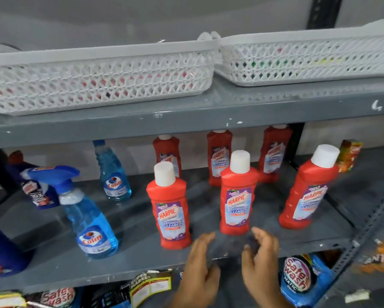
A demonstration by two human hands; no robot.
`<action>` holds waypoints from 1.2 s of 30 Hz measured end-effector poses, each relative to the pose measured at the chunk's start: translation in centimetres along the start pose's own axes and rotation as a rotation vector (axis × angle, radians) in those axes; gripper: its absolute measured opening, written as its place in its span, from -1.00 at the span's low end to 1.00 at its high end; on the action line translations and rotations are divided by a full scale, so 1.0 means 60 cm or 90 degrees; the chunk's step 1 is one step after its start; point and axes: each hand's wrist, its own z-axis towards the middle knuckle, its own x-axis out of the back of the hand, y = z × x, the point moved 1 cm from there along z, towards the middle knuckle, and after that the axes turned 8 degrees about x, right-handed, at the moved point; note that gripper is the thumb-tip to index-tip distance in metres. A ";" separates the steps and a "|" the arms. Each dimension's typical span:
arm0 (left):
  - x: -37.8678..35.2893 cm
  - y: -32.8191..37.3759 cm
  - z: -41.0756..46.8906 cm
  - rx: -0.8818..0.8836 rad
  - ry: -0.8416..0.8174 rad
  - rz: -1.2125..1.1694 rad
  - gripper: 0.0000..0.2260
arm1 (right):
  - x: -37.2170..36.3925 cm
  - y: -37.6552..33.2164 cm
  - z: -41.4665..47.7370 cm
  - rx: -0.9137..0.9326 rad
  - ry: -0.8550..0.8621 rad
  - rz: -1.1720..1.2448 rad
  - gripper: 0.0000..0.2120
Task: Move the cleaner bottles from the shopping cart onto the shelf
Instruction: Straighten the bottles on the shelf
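Observation:
Several red Harpic cleaner bottles with white caps stand on the grey middle shelf (131, 258). The front row holds a left one (170, 207), a middle one (237, 196) and a right one (306, 192); three more stand behind them. My left hand (199, 265) and my right hand (259, 263) hover at the shelf's front edge, just below the middle front bottle. Both hands hold nothing, with fingers apart. The shopping cart is out of view.
Two blue Colin spray bottles (91, 221) (113, 174) and dark blue bottles (34, 185) stand at the shelf's left. White lattice baskets (97, 85) (308, 61) sit on the shelf above. Safewash packs (297, 276) lie below. An orange box (348, 156) stands at right.

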 end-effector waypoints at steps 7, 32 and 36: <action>-0.073 0.022 0.112 0.172 -0.060 -0.219 -0.29 | 0.021 0.044 0.085 -0.100 -0.325 0.034 -0.43; -0.309 0.192 0.142 0.145 -0.109 -0.180 -0.29 | 0.231 0.188 0.161 -0.165 -0.223 0.020 -0.37; -0.320 0.183 0.147 0.139 -0.086 -0.161 -0.29 | 0.229 0.189 0.171 -0.146 -0.285 0.001 -0.36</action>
